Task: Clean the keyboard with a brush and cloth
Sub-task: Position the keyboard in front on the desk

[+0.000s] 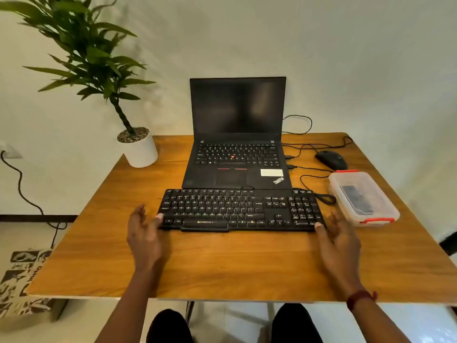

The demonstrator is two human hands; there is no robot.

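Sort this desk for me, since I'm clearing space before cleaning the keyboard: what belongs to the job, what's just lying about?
Job: black full-size plastic keyboard; left hand and right hand, open at its two ends.
Lying about: open black laptop; black corded mouse; green plant in a white pot; clear plastic box with red clips, dark contents unclear.

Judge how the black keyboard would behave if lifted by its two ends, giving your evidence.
The keyboard is a long, thin slab, seemingly plastic, so it probably lifts stiff and fairly light. Its cable loops beside the far right corner and would likely tug. With the left hand and right hand at opposite ends, it should stay level.
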